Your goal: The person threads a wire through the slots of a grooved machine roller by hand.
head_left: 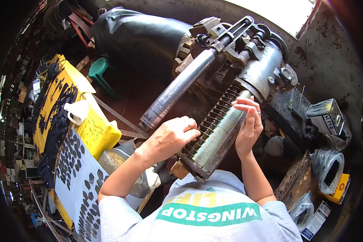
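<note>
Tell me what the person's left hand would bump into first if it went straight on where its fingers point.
Most likely the row of dark ribs on the machine, just ahead of the left hand. Depth is unclear from this single view, so they may already touch.

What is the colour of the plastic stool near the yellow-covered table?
The stool is green; it shows in the head view, the only one.

Left fingers at wire coil; right fingers near silvery strip.
</note>
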`<state>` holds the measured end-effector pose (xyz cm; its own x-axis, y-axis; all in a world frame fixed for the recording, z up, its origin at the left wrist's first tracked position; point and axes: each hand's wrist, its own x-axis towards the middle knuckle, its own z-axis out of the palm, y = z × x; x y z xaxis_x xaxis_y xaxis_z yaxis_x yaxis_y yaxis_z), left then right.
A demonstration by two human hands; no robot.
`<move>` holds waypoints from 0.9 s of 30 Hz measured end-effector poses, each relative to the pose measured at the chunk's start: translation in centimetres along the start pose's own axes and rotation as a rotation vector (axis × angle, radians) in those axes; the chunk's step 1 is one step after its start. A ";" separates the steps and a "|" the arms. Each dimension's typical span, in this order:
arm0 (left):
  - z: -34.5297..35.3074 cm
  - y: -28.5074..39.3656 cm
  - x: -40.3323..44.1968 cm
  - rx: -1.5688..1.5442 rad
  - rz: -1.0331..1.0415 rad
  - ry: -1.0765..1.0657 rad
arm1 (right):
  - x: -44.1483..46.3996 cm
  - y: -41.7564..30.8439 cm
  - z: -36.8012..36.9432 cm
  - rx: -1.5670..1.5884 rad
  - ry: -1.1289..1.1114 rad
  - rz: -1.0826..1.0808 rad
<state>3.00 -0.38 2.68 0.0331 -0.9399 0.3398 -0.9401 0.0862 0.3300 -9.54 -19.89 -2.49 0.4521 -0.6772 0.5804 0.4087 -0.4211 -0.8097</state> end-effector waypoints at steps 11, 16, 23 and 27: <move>-1.0 1.1 2.3 0.276 0.279 -0.223 | 0.2 -0.1 -0.1 -0.042 -0.002 -0.012; -1.2 1.2 2.7 0.257 0.285 -0.245 | 0.1 -0.1 -0.2 -0.051 0.002 -0.003; 0.4 0.0 0.9 0.086 0.191 -0.117 | 0.1 0.0 -0.2 -0.039 0.018 0.000; 1.8 -0.9 -0.3 0.018 0.197 0.008 | 0.1 -0.1 -0.2 -0.044 0.006 0.001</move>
<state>3.20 -0.76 0.72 -0.1496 -0.9027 0.4035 -0.9343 0.2626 0.2409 -9.71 -20.03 -2.34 0.4474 -0.6813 0.5794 0.3726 -0.4469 -0.8133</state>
